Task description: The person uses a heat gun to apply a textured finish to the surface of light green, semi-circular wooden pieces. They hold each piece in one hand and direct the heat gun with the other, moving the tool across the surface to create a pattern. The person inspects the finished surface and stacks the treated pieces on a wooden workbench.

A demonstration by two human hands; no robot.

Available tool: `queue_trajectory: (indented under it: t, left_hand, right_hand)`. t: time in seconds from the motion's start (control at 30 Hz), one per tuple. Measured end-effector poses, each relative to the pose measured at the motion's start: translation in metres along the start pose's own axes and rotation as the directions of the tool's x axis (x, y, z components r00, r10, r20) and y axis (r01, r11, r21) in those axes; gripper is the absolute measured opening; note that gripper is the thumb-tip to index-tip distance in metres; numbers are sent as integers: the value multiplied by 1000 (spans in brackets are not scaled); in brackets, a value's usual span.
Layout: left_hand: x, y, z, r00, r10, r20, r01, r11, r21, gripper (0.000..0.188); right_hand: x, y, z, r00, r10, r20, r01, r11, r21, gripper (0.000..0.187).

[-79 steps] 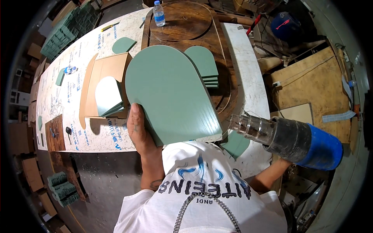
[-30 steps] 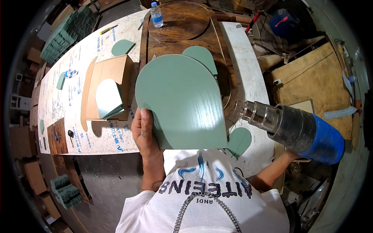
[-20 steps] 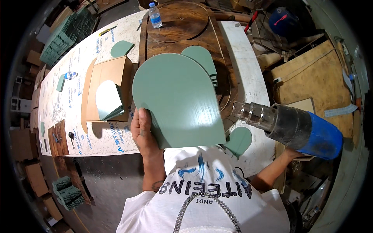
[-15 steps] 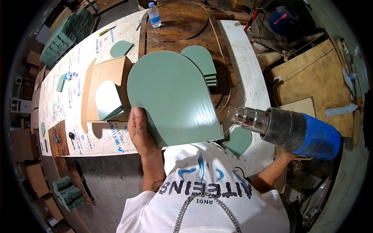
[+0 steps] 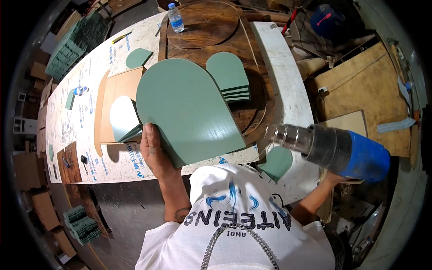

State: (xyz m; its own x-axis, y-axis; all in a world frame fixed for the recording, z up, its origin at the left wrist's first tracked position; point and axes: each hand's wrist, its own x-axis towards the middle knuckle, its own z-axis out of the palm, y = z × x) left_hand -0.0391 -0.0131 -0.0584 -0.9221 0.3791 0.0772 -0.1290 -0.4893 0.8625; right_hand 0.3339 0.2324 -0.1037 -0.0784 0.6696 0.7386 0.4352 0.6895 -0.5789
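In my left hand (image 5: 154,148) I grip a green arch-topped panel (image 5: 186,108) by its lower left edge, thumb on the face and the other fingers mostly hidden. The panel is raised over the table, its rounded end pointing away. My right hand (image 5: 334,178), partly hidden, is closed under a blue and black heat gun (image 5: 344,150). Its metal nozzle (image 5: 288,137) points left toward the panel's right edge, with a gap between them. Beyond the panel lies a stack of smaller green arched panels (image 5: 228,74), and a loose green piece (image 5: 276,162) lies below the nozzle.
A cardboard box (image 5: 118,85) with pale-topped arched panels (image 5: 124,118) stands at left. On the white table (image 5: 67,130) are a water bottle (image 5: 176,19), a yellow-handled tool (image 5: 121,37) and another green piece (image 5: 138,58). Green stacks (image 5: 76,47) stand at far left.
My left hand has shifted the panel left and slightly tilted it, uncovering more of the small panel stack and the table edge. The heat gun has moved only slightly.
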Motion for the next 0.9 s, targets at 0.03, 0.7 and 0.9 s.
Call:
queue_trajectory:
  t: [0.03, 0.7, 0.9]
  left_hand:
    - [0, -1, 0, 1000, 4, 2, -4, 1000, -4, 44]
    - [0, 2, -30, 996, -45, -72, 38, 995, -90, 45]
    - [-2, -8, -27, 998, -68, -8, 67, 992, -111, 47]
  right_hand:
    - [5, -7, 4, 1000, 5, 6, -5, 998, -59, 55]
    - [-154, 157, 105, 361, 933, 7, -916, 356, -186, 51]
    - [-172, 185, 101, 445, 887, 126, -843, 462, -275, 53]
